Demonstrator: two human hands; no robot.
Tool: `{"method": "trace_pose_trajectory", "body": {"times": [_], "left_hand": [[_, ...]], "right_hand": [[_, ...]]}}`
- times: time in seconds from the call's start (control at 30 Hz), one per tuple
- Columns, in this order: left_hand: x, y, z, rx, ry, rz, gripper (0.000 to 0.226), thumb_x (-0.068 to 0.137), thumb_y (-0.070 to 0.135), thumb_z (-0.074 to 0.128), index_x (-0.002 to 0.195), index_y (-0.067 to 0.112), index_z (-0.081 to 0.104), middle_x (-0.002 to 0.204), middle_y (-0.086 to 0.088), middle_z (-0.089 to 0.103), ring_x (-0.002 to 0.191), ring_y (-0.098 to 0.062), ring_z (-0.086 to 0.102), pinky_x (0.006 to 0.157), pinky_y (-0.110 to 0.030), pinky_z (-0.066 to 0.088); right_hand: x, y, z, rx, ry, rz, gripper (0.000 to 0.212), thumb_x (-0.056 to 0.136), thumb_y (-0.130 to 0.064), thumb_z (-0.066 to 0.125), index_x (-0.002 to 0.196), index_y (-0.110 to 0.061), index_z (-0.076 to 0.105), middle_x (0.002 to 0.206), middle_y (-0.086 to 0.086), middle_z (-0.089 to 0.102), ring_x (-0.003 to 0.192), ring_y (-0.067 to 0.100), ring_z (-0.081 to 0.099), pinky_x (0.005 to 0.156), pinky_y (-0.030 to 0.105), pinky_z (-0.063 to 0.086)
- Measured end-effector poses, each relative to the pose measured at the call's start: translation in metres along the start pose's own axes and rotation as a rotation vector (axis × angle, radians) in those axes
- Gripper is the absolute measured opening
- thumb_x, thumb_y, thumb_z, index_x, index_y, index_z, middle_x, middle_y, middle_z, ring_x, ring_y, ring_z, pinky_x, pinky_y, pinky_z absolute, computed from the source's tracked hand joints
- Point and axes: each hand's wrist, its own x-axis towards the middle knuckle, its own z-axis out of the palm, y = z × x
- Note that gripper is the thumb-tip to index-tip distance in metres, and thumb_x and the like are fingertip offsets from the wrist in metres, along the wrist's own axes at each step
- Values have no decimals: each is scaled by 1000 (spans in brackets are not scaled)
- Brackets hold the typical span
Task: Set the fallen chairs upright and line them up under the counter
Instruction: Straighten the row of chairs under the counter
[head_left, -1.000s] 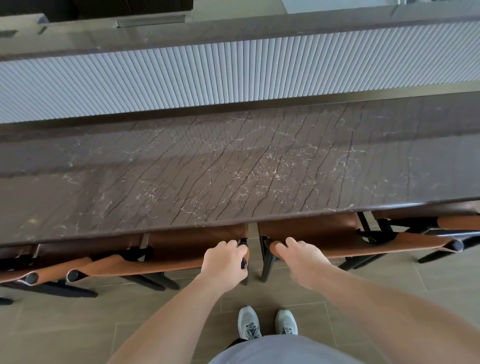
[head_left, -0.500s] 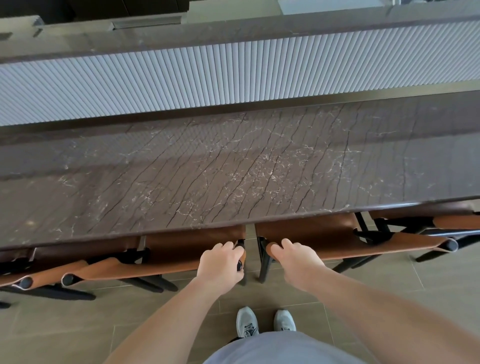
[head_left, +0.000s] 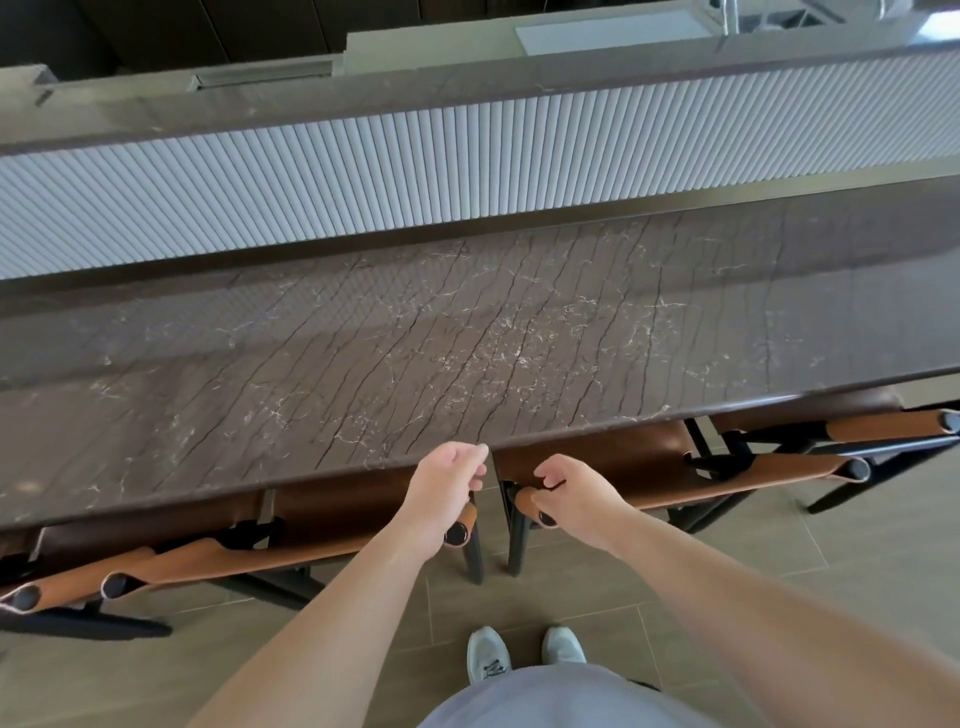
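Leather chairs: 4 show, all upright, seats tucked beneath the counter (head_left: 467, 332) edge; the 2 middle ones, chair on the left (head_left: 332, 519) and chair on the right (head_left: 623, 467), stand side by side.
Left hand (head_left: 441, 493): above the near corner, fingers loosely curled, holding nothing.
Right hand (head_left: 576, 499): likewise curled, apparently gripping nothing.
Progress: seemingly finished; only small straightening could remain.
Floor (head_left: 779, 561): tiled, below the counter.
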Motion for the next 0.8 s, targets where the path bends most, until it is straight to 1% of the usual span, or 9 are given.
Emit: {"method": "trace_pose_trajectory", "body": {"times": [0.07, 0.13, 0.23, 0.3, 0.37, 0.47, 0.57, 0.73, 0.8], "left_hand": [[1, 6, 10, -171, 25, -40, 19, 92, 39, 59, 99, 25, 69, 92, 3, 74, 89, -15, 69, 82, -32, 54], [1, 12, 20, -321, 19, -87, 17, 94, 30, 59, 101, 20, 70, 91, -1, 75, 85, -17, 70, 80, -34, 55], [0, 18, 29, -467, -54, -80, 23, 94, 29, 55, 106, 17, 71, 92, -4, 75, 79, -16, 69, 72, -33, 52], [-3, 20, 33, -513, -113, -36, 27, 96, 31, 52, 111, 18, 70, 93, -3, 74, 80, -15, 69, 73, -32, 50], [-6, 22, 38, -536, -145, -16, 29, 99, 32, 49, 113, 19, 69, 94, -2, 73, 82, -14, 68, 75, -33, 49], [-10, 25, 48, -547, -166, -5, 29, 98, 33, 49, 113, 19, 69, 96, -2, 73, 83, -15, 68, 77, -34, 48], [-17, 27, 62, -520, -177, 1, 29, 97, 34, 50, 113, 21, 70, 97, -2, 73, 84, -15, 68, 78, -35, 48], [-27, 38, 98, -498, -173, 31, 29, 97, 34, 50, 111, 21, 71, 97, -2, 74, 82, -14, 69, 78, -35, 49], [-34, 42, 119, -497, -162, 42, 29, 97, 34, 50, 111, 21, 71, 98, -2, 74, 82, -14, 69, 79, -35, 49]], "right_hand": [[-4, -1, -9, 285, 65, 91, 17, 89, -27, 63, 106, -31, 62, 105, -9, 63, 89, 9, 62, 69, 22, 48], [-10, -3, -20, 586, 106, 177, 15, 90, -20, 61, 102, -28, 66, 104, -2, 69, 94, 13, 67, 75, 25, 55], [-22, 2, -36, 908, 145, 197, 16, 92, -13, 58, 102, -18, 69, 103, 6, 72, 93, 20, 71, 75, 31, 57], [-31, 8, -46, 1031, 159, 174, 18, 95, -12, 55, 106, -14, 68, 105, 10, 72, 96, 26, 71, 77, 36, 58], [-39, 16, -54, 1109, 172, 165, 18, 96, -13, 55, 108, -12, 68, 105, 12, 72, 98, 29, 71, 79, 39, 58], [-46, 26, -66, 1175, 203, 155, 19, 94, -16, 58, 109, -11, 68, 103, 12, 74, 97, 30, 72, 77, 38, 58], [-56, 37, -77, 1200, 219, 123, 20, 94, -17, 58, 110, -11, 68, 103, 11, 74, 96, 29, 72, 76, 37, 58], [-65, 64, -104, 1188, 212, 81, 20, 96, -18, 56, 110, -13, 69, 105, 11, 73, 97, 28, 72, 79, 38, 58], [-70, 81, -120, 1179, 203, 70, 20, 96, -18, 56, 110, -13, 69, 105, 11, 73, 96, 28, 72, 76, 37, 57]]}}
